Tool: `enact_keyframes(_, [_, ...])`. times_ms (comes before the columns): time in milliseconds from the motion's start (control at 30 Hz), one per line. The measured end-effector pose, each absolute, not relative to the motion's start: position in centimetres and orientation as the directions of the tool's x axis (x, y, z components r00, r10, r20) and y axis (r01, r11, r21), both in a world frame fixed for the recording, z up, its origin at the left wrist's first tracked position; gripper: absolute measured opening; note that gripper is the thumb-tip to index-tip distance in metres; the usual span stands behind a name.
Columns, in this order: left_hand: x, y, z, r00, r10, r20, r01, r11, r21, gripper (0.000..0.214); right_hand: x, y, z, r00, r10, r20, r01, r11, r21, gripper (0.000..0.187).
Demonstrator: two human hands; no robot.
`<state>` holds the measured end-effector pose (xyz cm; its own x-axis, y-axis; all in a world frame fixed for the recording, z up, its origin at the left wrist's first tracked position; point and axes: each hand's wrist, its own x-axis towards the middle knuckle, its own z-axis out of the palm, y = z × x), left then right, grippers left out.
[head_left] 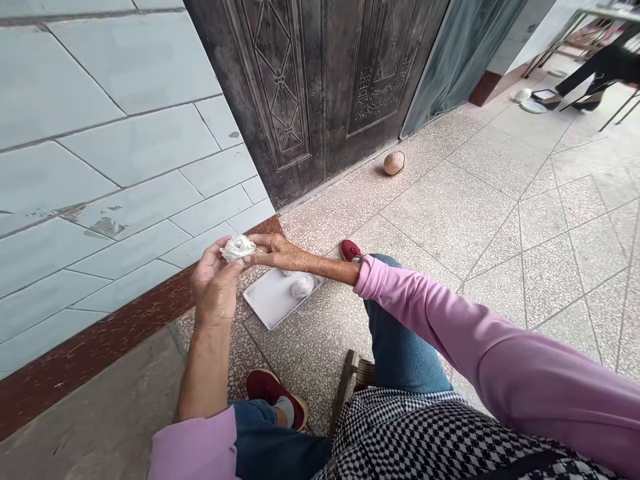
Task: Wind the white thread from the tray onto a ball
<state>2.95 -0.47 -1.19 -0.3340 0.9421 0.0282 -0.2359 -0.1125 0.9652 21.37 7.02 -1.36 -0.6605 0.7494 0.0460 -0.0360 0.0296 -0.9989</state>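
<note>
A white flower-shaped bundle of yarn (238,247) is held up in front of me on the left. My left hand (216,277) cradles it from below and from the left, thumb along its lower edge. From the right, my right hand (273,252) pinches the bundle's edge with thumb and fingers. Below my hands a shallow white tray (265,303) lies on the floor. In the tray sits a ball of white yarn (303,287), and something white beside it is partly hidden by my right hand.
Light tiled wall (125,147) rises close on the left. A dark carved door (320,87) stands ahead, with a round pinkish object (394,163) on the floor before it. At the far right a person's legs (590,73) show by a table. A stool (357,370) is beneath me.
</note>
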Motion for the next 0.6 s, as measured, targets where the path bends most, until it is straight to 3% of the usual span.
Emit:
enact_keyframes(300, [1.3, -0.7, -1.2, -0.277, 0.961, -0.018, 0.029, 0.027, 0.999, 0.061, 22.9, 9.2, -0.4, -0.719, 0.694, -0.051, 0.146, 0.079, -0.986, 0.017])
enact_keyframes(433, [1.1, -0.2, -1.9, -0.348, 0.935, 0.063, 0.028, -0.057, 0.998, 0.056, 23.1, 8.8, -0.4, -0.684, 0.727, 0.054, 0.201, 0.259, -0.945, 0.018])
enact_keyframes(600, [0.1, 0.3, -3.2, -0.449, 0.886, 0.114, -0.021, -0.138, 0.990, 0.061, 23.6, 6.9, 0.7, -0.768, 0.632, 0.105, 0.229, 0.424, -0.876, 0.032])
